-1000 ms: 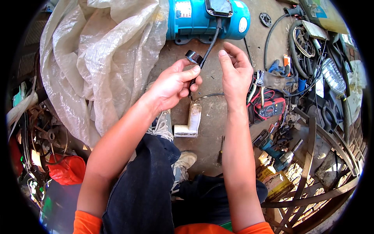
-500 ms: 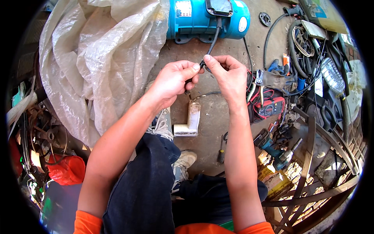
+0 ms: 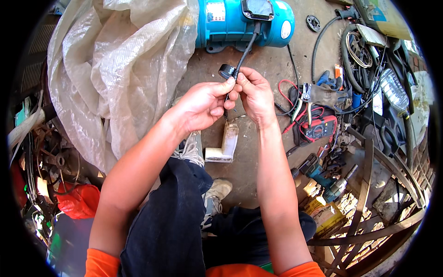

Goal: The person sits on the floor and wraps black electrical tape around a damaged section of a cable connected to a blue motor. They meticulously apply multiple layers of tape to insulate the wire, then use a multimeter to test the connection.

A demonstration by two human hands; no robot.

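Observation:
A black cable [image 3: 247,53] runs down from the blue electric motor [image 3: 230,27] to my fingers. My left hand [image 3: 203,104] is closed, its thumb and forefinger pinching the cable just below a roll of black electrical tape [image 3: 226,71]. The roll stands against the cable's left side. My right hand [image 3: 256,94] is closed at the same spot, thumb and forefinger on the tape where it meets the cable. The fingers partly hide that contact. Below my left hand, the dark cable end hangs above a small white box-like piece [image 3: 230,138] on the ground.
Translucent plastic sheeting [image 3: 120,69] lies heaped at left. To the right are pliers [image 3: 304,99], grey-blue gloves [image 3: 327,94], a red multimeter [image 3: 320,127] with leads, and a cordless power tool [image 3: 330,182]. Curved metal strips [image 3: 367,180] lie farther right. A red bag [image 3: 78,201] sits at lower left.
My right hand has moved left and slightly down, close against my left. The tape roll now shows left of the cable. The multimeter's red lead has come into view beside my right hand.

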